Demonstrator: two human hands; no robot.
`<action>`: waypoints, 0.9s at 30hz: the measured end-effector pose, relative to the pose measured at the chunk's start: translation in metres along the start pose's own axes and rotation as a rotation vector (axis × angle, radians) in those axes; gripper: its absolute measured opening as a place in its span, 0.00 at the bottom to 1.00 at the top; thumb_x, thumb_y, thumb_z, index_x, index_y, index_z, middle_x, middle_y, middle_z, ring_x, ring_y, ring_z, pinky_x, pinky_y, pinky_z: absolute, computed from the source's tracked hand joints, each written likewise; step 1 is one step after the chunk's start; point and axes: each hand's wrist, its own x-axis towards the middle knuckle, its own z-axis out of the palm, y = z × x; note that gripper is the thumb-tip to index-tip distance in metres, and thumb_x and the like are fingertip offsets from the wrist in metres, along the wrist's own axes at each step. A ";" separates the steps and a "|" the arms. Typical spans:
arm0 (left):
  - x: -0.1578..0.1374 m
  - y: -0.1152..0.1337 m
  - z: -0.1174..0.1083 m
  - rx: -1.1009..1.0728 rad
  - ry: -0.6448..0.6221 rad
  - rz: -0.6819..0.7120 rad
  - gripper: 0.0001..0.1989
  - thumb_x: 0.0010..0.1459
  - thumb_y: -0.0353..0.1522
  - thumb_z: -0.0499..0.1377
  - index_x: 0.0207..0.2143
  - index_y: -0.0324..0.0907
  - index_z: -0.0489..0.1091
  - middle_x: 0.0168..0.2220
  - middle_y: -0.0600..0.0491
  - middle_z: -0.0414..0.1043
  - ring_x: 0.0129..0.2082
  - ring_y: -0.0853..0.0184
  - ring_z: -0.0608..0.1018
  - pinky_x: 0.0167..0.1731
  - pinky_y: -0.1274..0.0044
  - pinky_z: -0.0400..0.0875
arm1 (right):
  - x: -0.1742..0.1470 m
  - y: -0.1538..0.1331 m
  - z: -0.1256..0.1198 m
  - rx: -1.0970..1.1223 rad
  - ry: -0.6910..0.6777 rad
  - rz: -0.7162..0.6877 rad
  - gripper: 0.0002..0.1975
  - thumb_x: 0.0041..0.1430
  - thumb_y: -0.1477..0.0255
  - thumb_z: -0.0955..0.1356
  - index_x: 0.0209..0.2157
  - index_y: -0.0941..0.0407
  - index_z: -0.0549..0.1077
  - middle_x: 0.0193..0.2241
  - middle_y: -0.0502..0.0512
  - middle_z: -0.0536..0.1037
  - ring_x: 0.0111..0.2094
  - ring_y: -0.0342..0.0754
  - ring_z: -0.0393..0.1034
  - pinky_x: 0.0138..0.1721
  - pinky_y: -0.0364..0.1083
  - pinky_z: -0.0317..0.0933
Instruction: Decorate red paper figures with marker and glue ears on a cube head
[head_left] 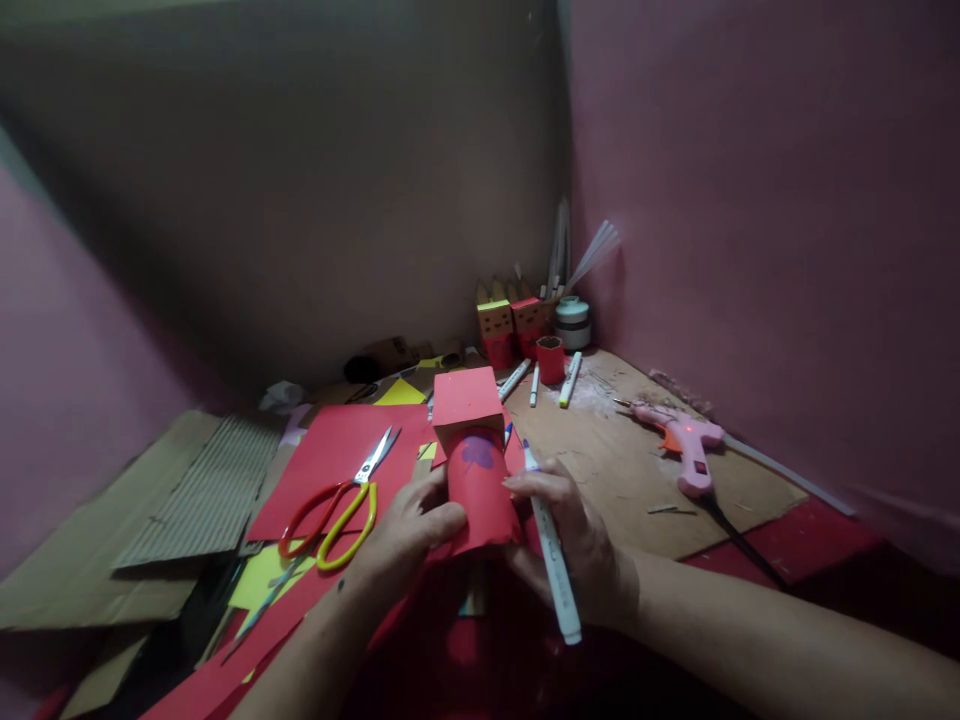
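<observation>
I logged the following: the left hand [416, 522] gripped the red box-topped tube [480, 500] (purple motif [478, 453] on its side), located between both hands; the right hand [581, 535] pinched a white marker [556, 572].

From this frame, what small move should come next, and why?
Probably tilt the white marker so its purple end meets the purple shape on the red tube: the right hand holds that end beside the shape, pointing away, while the left hand grips the tube.
</observation>
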 end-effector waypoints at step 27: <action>-0.009 0.000 0.008 -0.321 -0.077 -0.022 0.29 0.43 0.38 0.75 0.49 0.43 0.75 0.46 0.42 0.81 0.45 0.49 0.83 0.39 0.68 0.78 | -0.003 0.010 0.001 -0.048 -0.023 -0.082 0.30 0.58 0.83 0.66 0.60 0.49 0.61 0.43 0.56 0.71 0.40 0.51 0.73 0.40 0.50 0.76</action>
